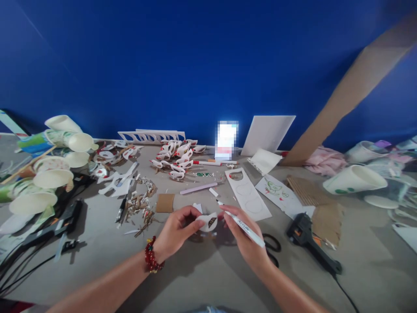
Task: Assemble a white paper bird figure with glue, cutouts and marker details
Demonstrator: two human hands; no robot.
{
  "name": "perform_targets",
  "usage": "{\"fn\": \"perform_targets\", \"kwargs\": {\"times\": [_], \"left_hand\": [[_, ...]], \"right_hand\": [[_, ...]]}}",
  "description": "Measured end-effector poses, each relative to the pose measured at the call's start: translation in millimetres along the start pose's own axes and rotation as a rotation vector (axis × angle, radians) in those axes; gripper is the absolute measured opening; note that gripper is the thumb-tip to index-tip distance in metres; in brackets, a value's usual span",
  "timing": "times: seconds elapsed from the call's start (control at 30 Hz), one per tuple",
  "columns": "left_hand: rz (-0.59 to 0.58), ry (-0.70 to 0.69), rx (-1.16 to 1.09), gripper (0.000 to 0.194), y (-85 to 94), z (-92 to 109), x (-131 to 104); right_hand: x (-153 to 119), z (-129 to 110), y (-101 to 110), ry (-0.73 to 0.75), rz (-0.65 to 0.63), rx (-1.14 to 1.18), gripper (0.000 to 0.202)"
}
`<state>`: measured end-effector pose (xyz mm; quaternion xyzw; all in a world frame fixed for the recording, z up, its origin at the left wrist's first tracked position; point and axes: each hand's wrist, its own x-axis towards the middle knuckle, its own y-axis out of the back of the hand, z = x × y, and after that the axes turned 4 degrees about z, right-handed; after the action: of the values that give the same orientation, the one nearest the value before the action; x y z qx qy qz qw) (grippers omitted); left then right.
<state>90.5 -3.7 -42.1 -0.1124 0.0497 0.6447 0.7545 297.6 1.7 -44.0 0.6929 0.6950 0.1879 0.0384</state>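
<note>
My left hand (176, 228) pinches a small white cutout (206, 221) between thumb and fingers. A dark, leaf-shaped patch with lines across it marks the cutout's right side. In my right hand (244, 243) is a white marker (249, 232), its dark tip pointing up and left, apart from the cutout. Black looped handles (273, 242) lie partly hidden behind my right wrist. Farther back is a pile of similar white cutouts (177, 154) with red parts. A brown cardboard piece (165, 203) lies beyond my left hand.
A black glue gun (312, 245) with its cord lies right, near corrugated cardboard (302, 190) and a drawn-on sheet (276, 194). Paper cups (54, 178) crowd the left; scraps (140, 206) and a pen (121, 210) lie nearer. A lit, blurred screen (226, 140) stands by the blue wall.
</note>
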Motion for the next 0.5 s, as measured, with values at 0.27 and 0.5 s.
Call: {"fn": "perform_targets", "kwargs": {"times": [0.27,0.5], "left_hand": [[-0.088,-0.121,-0.018,0.027,-2.1,7,-5],[-0.314,-0.421,0.103,0.023,1.5,17,-6]], "right_hand": [[4,-10,1,-0.204,-0.103,0.243,0.031],[1,-15,5,-0.385,-0.351,0.592,0.042]]}}
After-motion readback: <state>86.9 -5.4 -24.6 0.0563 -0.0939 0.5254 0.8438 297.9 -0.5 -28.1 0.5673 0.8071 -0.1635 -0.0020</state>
